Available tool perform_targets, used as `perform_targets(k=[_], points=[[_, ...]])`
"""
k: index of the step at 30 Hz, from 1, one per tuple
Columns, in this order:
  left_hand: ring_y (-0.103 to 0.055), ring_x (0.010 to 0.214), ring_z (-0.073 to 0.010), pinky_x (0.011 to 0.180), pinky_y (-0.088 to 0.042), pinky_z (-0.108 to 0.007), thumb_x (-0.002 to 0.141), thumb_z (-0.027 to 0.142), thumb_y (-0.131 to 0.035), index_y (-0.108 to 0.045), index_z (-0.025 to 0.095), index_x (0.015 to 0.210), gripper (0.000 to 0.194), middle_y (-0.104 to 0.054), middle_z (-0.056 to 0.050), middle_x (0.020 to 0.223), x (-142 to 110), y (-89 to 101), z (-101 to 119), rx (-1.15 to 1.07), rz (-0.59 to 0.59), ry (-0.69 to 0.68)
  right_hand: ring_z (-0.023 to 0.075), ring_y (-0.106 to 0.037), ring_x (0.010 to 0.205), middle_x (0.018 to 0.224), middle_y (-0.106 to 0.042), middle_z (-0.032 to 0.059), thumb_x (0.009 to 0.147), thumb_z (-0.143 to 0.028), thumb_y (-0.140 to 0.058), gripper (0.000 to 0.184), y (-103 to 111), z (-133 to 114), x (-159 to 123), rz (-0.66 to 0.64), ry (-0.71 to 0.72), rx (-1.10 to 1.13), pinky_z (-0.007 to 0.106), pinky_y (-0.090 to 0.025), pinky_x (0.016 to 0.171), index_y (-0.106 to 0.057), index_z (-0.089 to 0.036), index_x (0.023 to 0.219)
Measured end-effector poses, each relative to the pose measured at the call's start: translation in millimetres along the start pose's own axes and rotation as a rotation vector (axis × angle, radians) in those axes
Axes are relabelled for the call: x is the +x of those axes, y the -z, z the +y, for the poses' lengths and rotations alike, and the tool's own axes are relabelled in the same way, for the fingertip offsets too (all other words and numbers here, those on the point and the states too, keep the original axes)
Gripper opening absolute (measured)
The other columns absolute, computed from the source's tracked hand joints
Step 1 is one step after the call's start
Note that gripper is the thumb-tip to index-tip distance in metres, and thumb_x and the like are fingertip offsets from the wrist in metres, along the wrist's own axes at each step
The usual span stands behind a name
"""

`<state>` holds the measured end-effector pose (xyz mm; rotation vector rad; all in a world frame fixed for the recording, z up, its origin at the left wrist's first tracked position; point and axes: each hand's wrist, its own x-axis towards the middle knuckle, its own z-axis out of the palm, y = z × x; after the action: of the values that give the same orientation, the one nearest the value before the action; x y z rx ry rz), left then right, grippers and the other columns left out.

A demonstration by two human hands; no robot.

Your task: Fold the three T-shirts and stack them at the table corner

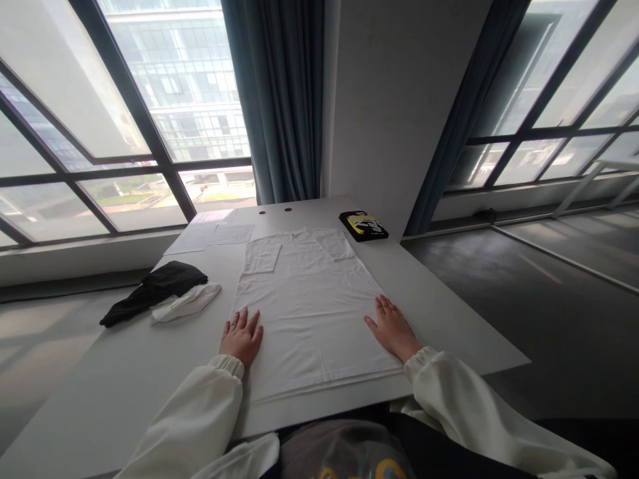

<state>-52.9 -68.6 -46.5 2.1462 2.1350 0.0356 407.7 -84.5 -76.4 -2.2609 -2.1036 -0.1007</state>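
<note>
A white T-shirt lies spread out on the white table, its hem toward me and both sleeves folded inward at the far end. Slight creases run across its middle. My left hand rests flat at the shirt's left edge, fingers apart. At the right edge, my right hand also lies flat on the cloth with its fingers stretched out. Neither hand grasps anything.
On the table, a folded black garment with a yellow and white print sits at the far right. Black cloth and white cloth lie crumpled at the left edge. Paper sheets lie at the far left.
</note>
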Motion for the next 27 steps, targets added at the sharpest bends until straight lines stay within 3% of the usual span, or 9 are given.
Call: perform_targets(k=[9,19,27], points=[[-0.020,0.163,-0.0314,0.130,-0.018,-0.057,0.106,0.048,-0.030,-0.032,0.016,0.168,0.070,-0.018,-0.014,0.176,-3,-2.9,-5,0.005,0.003,0.081,0.0337,-0.028,0.159,0.172,-0.028,0.0239,0.105,-0.055,-0.033,0.079,-4,2,-4,0.003,-0.033,0.037,0.052,-0.020,0.129,-0.033,-0.004,0.164],[-0.019,0.163,-0.0318,0.130,-0.020,-0.053,0.106,0.051,-0.029,-0.028,0.016,0.169,0.072,-0.018,-0.010,0.177,-10,-7.4,-23,0.040,-0.037,0.071,0.0321,-0.030,0.158,0.172,-0.032,0.0206,0.105,-0.047,-0.040,0.066,4,8,-9,0.004,0.058,0.055,0.051,-0.024,0.127,-0.043,-0.013,0.162],[-0.020,0.163,-0.0309,0.130,-0.020,-0.053,0.106,0.051,-0.032,-0.030,0.018,0.169,0.072,-0.021,-0.010,0.176,-21,-5.9,-55,0.027,-0.029,0.102,0.0316,-0.030,0.159,0.173,-0.029,0.0182,0.106,-0.047,-0.038,0.065,2,8,-9,-0.012,0.054,0.032,0.053,-0.024,0.127,-0.041,-0.017,0.164]])
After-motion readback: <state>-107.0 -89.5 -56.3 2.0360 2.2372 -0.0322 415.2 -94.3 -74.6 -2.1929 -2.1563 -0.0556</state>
